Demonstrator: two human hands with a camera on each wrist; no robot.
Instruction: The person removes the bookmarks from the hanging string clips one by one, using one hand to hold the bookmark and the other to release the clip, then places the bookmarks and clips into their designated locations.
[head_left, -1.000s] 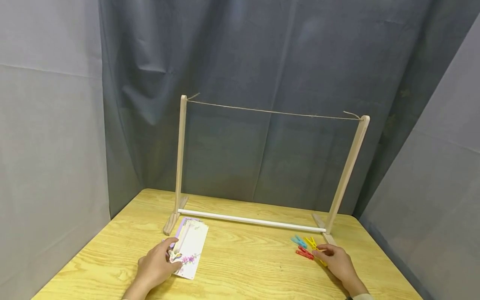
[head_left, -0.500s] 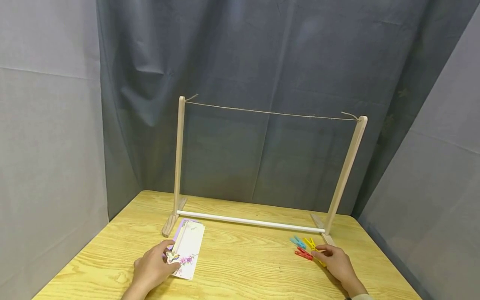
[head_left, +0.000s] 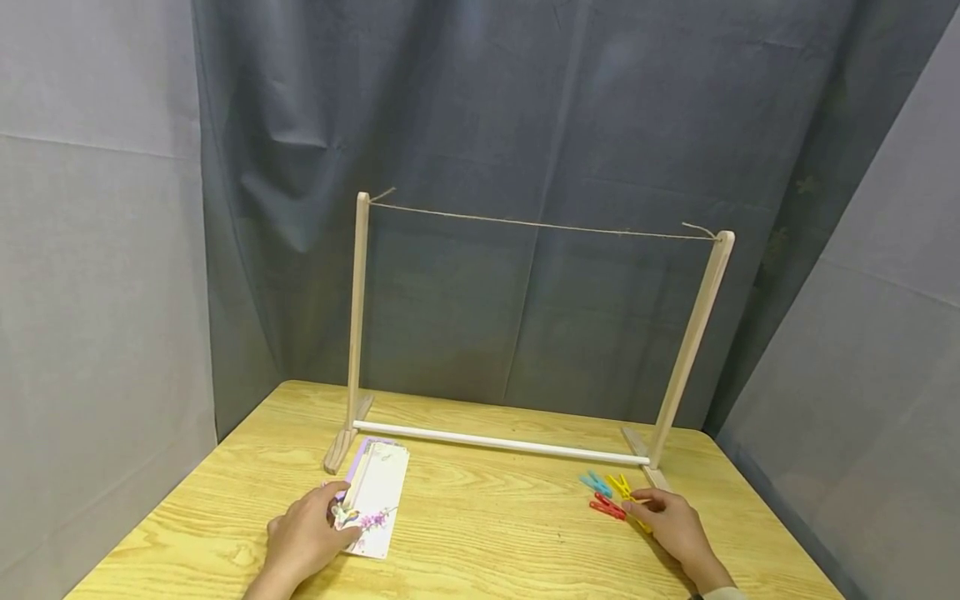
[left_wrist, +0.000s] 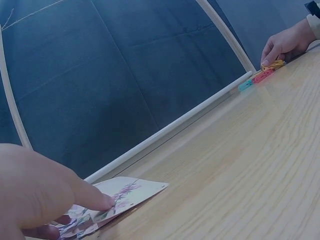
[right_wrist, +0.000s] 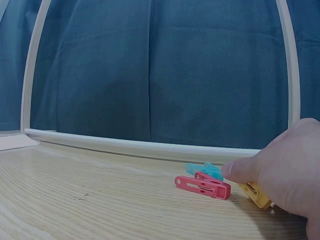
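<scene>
At the table's left, my left hand grips a small stack of floral cards by its left side. The thumb lies on the top white card with its pink blossoms and bird; a purple edge shows behind it. On the right, my right hand pinches a yellow clothespin low at the table, partly hidden by the fingers. Close beside it lie a red clothespin, a blue clothespin and another yellow clothespin.
Behind both hands stands a wooden frame with a left post, a right post and a white bottom rod. A thin string runs between the post tops. Grey curtains surround the wooden table.
The head view has shifted slightly. Both hands stay where they were, at the cards and the clothespins.
</scene>
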